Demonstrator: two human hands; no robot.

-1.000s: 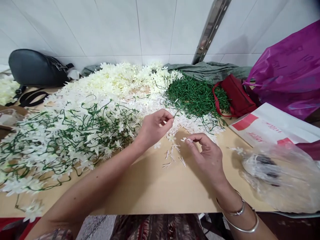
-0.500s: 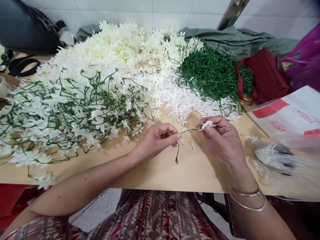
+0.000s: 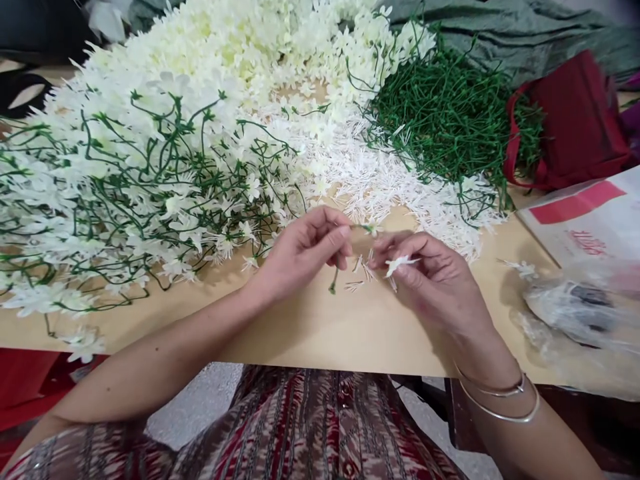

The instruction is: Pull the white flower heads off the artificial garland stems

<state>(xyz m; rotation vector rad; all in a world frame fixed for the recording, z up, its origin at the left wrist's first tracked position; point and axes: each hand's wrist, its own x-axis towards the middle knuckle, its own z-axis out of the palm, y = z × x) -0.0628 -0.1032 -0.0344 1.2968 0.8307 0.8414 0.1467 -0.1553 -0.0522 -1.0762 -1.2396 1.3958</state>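
My left hand (image 3: 313,250) pinches a thin green plastic stem (image 3: 334,283) between thumb and fingers. One end of the stem hangs below the fingers, and the other points right, toward my other hand. My right hand (image 3: 433,277) is closed on a white artificial flower (image 3: 399,264), held between thumb and fingertips. A small gap lies between the flower and the stem's tip. On the table under the hands are a few loose white stamens (image 3: 354,285). Behind my right hand spreads a heap of white stamens (image 3: 380,180).
Stemmed white flowers (image 3: 165,193) fill the left side, with pale loose petals (image 3: 250,47) behind. A pile of green stems (image 3: 445,113) lies at the back right, beside a dark red bag (image 3: 575,120). A printed paper bag (image 3: 595,227) and clear plastic bag (image 3: 570,307) sit right.
The flower in my right hand has come apart from the stem's tip, where the two met before. My left hand still holds the stem. The camera view has shifted.
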